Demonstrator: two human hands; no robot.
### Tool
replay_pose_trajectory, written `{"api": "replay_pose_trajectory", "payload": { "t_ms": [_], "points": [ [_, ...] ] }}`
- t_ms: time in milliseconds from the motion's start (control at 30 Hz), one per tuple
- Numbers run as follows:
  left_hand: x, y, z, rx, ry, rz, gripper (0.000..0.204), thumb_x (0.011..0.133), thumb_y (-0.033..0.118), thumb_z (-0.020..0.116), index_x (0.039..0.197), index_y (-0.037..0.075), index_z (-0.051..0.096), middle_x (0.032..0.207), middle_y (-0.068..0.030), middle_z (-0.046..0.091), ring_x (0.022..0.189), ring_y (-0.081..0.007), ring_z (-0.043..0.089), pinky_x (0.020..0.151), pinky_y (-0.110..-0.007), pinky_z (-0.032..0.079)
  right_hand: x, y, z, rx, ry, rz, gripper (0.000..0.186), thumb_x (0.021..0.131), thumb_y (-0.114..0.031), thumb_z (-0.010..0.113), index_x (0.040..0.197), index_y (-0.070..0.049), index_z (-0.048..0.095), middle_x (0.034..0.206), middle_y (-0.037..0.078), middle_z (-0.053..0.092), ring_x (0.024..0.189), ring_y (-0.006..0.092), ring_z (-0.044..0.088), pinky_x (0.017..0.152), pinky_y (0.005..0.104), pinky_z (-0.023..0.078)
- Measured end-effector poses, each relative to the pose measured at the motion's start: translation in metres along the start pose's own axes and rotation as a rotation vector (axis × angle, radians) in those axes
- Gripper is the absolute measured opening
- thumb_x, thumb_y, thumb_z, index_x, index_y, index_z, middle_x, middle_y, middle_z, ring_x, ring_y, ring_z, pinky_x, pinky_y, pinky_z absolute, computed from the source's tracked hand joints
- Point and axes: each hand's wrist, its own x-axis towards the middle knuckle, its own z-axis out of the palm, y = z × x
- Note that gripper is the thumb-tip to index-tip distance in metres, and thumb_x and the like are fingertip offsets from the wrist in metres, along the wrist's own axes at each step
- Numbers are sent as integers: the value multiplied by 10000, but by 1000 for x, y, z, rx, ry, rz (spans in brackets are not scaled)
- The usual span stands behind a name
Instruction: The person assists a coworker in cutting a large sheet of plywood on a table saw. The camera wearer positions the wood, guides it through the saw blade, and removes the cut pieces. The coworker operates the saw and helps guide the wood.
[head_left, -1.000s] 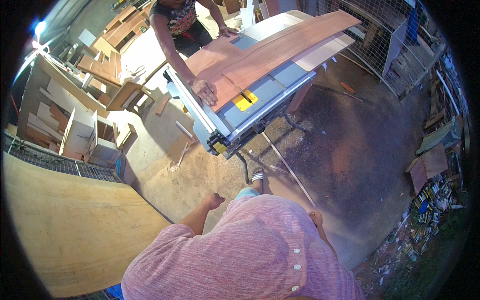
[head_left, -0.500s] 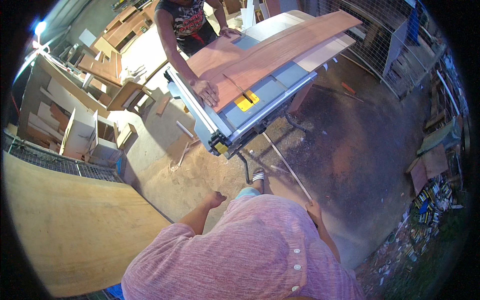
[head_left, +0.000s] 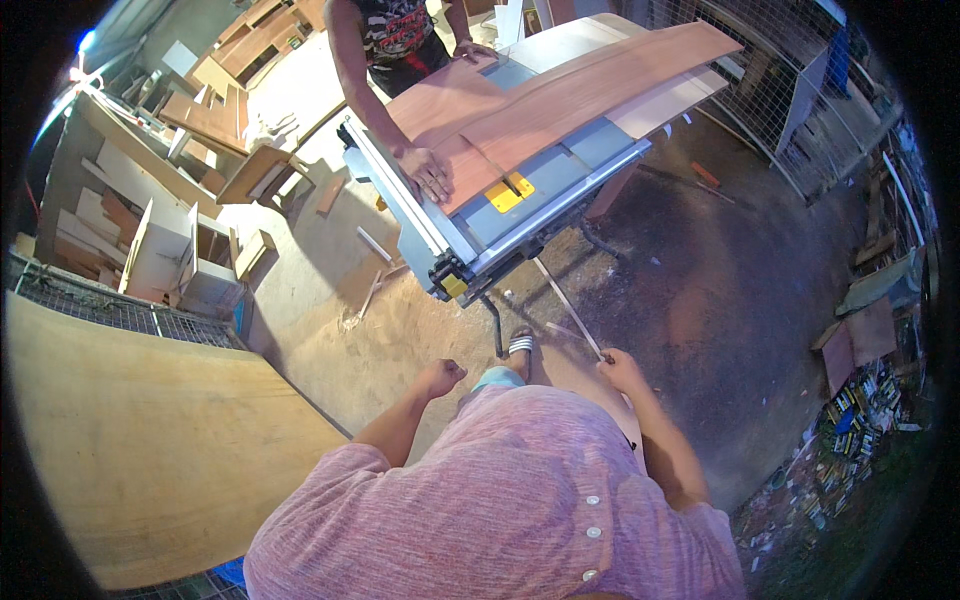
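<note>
My right hand (head_left: pixel 622 370) is closed around a thin, pale wooden strip (head_left: pixel 570 308), which slants up from it toward the underside of a table saw (head_left: pixel 470 262). My left hand (head_left: pixel 440 378) hangs in front of my body with its fingers curled and nothing visible in them. On the saw lies a long reddish-brown wood panel (head_left: pixel 600 85), with a dark slit running to the yellow insert plate (head_left: pixel 510 194). Across the saw, a co-worker presses one hand (head_left: pixel 428 175) on the panel beside the metal fence and rests the other (head_left: pixel 473 50) farther back.
A large plywood sheet (head_left: pixel 150 440) stands at my left. Cabinet parts and boards (head_left: pixel 205 270) fill the far left. Wire mesh (head_left: pixel 720 60) lies beyond the saw, scrap piles (head_left: pixel 860 430) line the right, and a saw leg (head_left: pixel 494 325) stands near my sandalled foot (head_left: pixel 521 347).
My right hand has moved up and forward along the strip, and more of that forearm shows. My left hand has risen slightly, with its fingers more curled. The co-worker's hands stay on the panel.
</note>
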Motion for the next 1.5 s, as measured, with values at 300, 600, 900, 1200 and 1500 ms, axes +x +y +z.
{"api": "replay_pose_trajectory", "payload": {
  "t_ms": [300, 600, 900, 1200, 1500],
  "points": [
    [-11, -2, -4, -8, -52, -15, 467, 837, 417, 544, 1002, -9, 637, 964, -219, 638, 926, -340, 611, 820, -389, 465, 59, -113, -3, 324, -142, -57, 340, 811, -179, 607, 1110, -20, 581, 889, 96, 638, 778, 165, 609, 685, 294, 481],
    [-24, 25, -21, -52, -16, -13, 432, 843, 405, 545, 1004, 15, 638, 971, -200, 641, 912, -333, 613, 815, -389, 466, 88, -203, 7, 783, -251, 90, 351, 856, -219, 579, 1153, -42, 521, 869, 39, 608, 689, 119, 575, 586, 258, 454],
    [-17, 58, -32, -191, 80, 144, 349, 845, 329, 545, 966, 14, 637, 926, -195, 643, 866, -321, 618, 760, -390, 472, 101, -225, 7, 888, -272, 113, 336, 879, -249, 561, 1140, -45, 508, 881, 41, 617, 650, 111, 568, 573, 253, 457],
    [-24, 118, -79, -241, 373, 430, 171, 838, 172, 596, 890, 11, 622, 800, -106, 628, 763, -186, 594, 698, -312, 464, 113, -218, 16, 894, -311, 152, 321, 894, -259, 545, 1164, -99, 478, 903, 47, 593, 685, 142, 592, 594, 272, 470],
    [-12, 184, -184, -230, 839, 621, 147, 808, 174, 608, 834, 33, 643, 782, -121, 610, 751, -259, 603, 671, -345, 467, 115, -223, 22, 864, -347, 158, 258, 897, -275, 540, 1090, -109, 493, 907, 38, 588, 696, 132, 588, 597, 269, 475]
  ]
}}
